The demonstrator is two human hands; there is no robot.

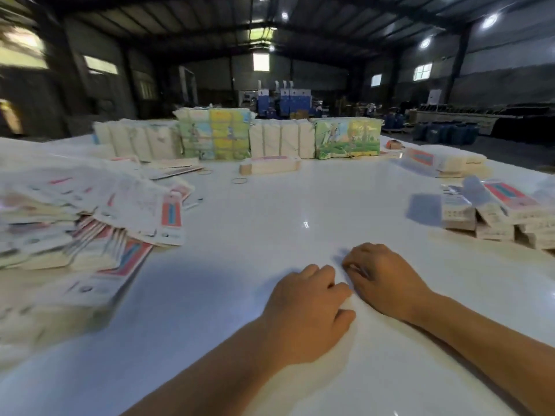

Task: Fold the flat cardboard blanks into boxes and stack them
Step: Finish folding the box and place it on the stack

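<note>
Flat printed cardboard blanks [90, 211], white with red and blue stripes, lie fanned in a loose heap on the left of the white table [270, 211]. Folded boxes [492, 214] are stacked in rows at the right edge. My left hand [306, 310] rests on the table near the front centre with its fingers curled under, and nothing shows in it. My right hand [381, 277] sits just to its right, almost touching it, fingers bent with the tips on the tabletop. I see nothing held in it. Neither hand touches a blank or a box.
Bundled packs [216, 136] of white and colourful printed stock stand in a row across the table's far side. A tied bundle [270, 166] and rubber bands [239, 180] lie in front of them. More boxes [450, 163] sit at the far right. Behind is a dim warehouse hall.
</note>
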